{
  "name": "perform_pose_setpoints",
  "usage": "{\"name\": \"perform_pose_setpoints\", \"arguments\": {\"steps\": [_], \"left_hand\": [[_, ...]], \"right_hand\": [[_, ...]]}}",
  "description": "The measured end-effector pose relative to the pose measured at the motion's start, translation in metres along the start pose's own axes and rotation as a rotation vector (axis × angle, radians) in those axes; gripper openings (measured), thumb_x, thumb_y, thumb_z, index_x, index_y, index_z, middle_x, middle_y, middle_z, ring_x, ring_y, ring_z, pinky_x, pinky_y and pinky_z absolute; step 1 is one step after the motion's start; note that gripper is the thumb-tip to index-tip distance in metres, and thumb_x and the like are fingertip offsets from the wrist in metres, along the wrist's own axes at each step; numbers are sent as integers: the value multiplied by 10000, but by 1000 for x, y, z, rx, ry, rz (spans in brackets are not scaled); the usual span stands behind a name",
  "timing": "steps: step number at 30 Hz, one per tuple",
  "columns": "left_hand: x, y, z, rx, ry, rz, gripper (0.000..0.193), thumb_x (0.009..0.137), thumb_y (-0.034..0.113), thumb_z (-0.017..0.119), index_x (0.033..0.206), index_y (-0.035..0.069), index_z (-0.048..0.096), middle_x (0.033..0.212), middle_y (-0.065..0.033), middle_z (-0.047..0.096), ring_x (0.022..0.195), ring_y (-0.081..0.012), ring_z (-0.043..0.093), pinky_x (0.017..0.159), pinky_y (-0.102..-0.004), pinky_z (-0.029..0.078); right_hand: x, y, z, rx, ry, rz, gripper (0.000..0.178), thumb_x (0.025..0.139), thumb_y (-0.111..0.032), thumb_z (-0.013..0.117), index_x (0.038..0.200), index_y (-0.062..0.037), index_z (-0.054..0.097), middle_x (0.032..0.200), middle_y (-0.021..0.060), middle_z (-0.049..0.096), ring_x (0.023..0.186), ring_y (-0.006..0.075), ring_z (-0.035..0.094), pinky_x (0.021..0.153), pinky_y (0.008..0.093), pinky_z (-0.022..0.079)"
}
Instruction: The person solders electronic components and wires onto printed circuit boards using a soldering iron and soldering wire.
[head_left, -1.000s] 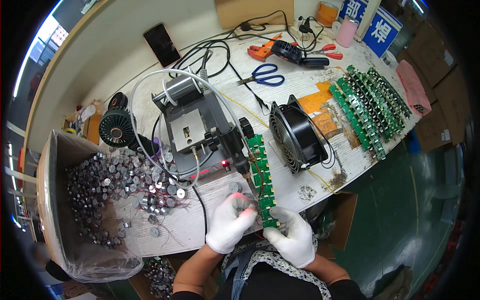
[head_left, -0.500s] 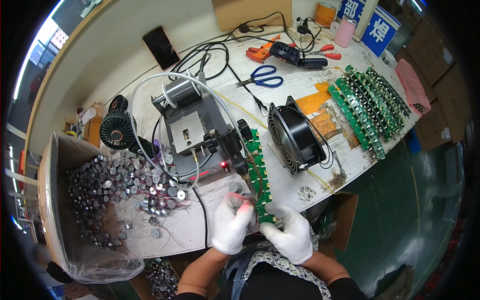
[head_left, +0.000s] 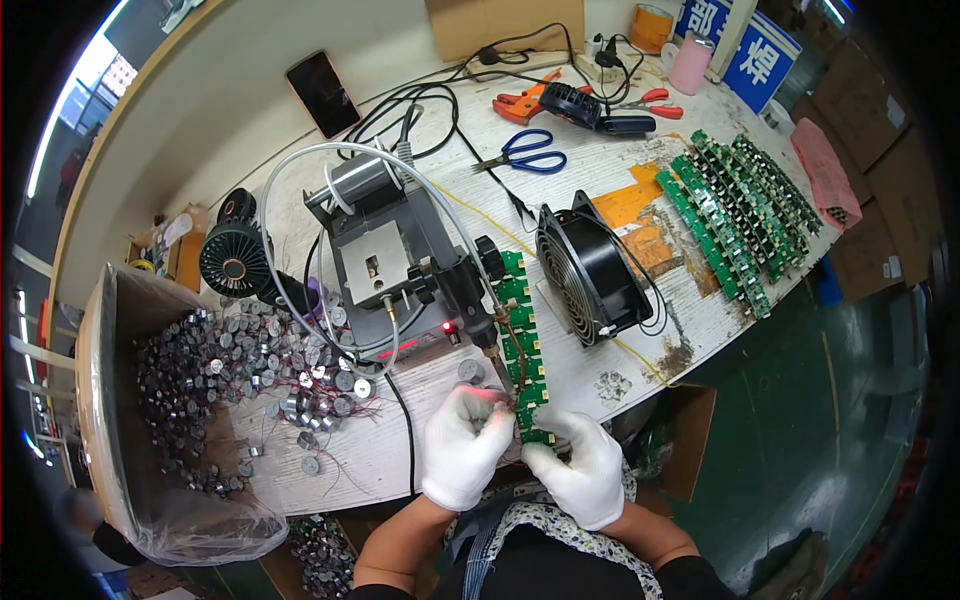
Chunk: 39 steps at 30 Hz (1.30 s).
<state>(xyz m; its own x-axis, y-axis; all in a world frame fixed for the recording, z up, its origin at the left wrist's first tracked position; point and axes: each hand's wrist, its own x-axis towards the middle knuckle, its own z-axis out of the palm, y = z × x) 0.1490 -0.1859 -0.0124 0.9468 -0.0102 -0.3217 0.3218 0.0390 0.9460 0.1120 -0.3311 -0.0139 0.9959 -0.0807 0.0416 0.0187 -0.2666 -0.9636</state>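
Observation:
My left hand (head_left: 465,447), in a white glove, is closed in a pinch under the soldering iron (head_left: 487,335) tip; what it pinches is hidden by the fingers. Red light falls on its fingertips. Beside it, a green circuit board strip (head_left: 517,290) runs lengthwise under the iron. My gloved right hand (head_left: 582,468) has thumb and fingers closed on the strip's near right end. A small round silver part (head_left: 470,372) stands just beyond my left fingers. The iron is held by a grey soldering machine (head_left: 375,265) with a solder spool.
Many round parts with thin wires (head_left: 320,385) lie left, spilling from a plastic-lined box (head_left: 120,400). Right of the strip stands a black fan (head_left: 592,270). Stacked circuit board strips (head_left: 735,220) lie at far right. Blue scissors (head_left: 530,155), cables and a phone (head_left: 322,95) are farther back.
The board strip has slid slightly away from me and to the right. Both hands have shifted only a little and stay at its near end.

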Motion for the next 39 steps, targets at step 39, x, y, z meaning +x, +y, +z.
{"name": "perform_pose_setpoints", "arguments": {"steps": [39], "left_hand": [[36,8,-25,210,-346,-131,136,786,116,619,777,-9,566,679,-24,575,613,-98,520,560,-271,439]], "right_hand": [[-7,3,-4,128,-34,115,325,786,-44,718,1096,4,634,958,131,700,808,179,690,712,286,544]]}}
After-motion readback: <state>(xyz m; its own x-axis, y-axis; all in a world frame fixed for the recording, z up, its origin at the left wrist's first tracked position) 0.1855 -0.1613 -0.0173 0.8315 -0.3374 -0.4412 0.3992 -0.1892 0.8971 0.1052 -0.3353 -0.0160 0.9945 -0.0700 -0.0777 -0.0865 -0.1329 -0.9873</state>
